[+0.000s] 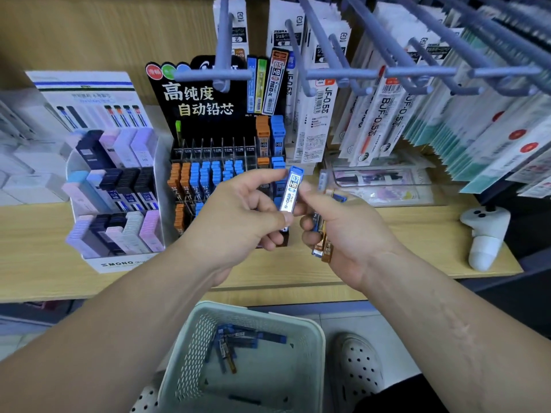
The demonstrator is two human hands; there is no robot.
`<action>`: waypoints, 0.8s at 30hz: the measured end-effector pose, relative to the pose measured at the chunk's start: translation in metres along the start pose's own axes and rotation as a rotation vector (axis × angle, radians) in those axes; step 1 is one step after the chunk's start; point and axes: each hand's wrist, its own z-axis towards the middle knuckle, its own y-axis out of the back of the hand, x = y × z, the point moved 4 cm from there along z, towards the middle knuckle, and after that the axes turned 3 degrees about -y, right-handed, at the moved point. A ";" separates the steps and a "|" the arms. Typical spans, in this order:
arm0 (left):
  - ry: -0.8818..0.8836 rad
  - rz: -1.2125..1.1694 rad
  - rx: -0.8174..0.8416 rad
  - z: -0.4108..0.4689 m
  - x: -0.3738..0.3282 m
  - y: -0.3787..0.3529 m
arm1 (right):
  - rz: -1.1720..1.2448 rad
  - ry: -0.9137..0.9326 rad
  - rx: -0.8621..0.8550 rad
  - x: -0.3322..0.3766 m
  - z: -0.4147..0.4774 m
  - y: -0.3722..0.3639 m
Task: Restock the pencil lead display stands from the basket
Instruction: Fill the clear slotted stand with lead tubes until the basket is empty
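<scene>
My left hand (238,216) pinches a blue 0.7 HB lead case (291,190) upright in front of the black lead display stand (214,138). The fingertips of my right hand (343,231) touch that same case, and this hand grips a bundle of several blue and orange lead cases (323,248) in its palm. The stand's slots hold orange and blue cases; its upper row is mostly bare. Below, the pale green basket (310,329) holds several more lead cases (235,344).
A white MONO lead stand (119,260) with pastel and dark cases sits left of the black stand. Grey pegs (337,73) with hanging refill packs jut out overhead at right. A white controller (486,234) lies on the wooden shelf (35,251). White clogs flank the basket.
</scene>
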 end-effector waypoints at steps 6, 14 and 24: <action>-0.045 0.141 0.010 0.002 -0.004 0.005 | -0.052 -0.029 0.073 -0.004 -0.002 -0.003; -0.205 0.216 -0.107 0.008 -0.014 0.024 | -0.089 -0.075 0.087 -0.007 0.001 0.000; -0.300 0.555 -0.100 0.013 0.000 0.040 | -0.045 -0.109 0.052 -0.006 0.002 0.010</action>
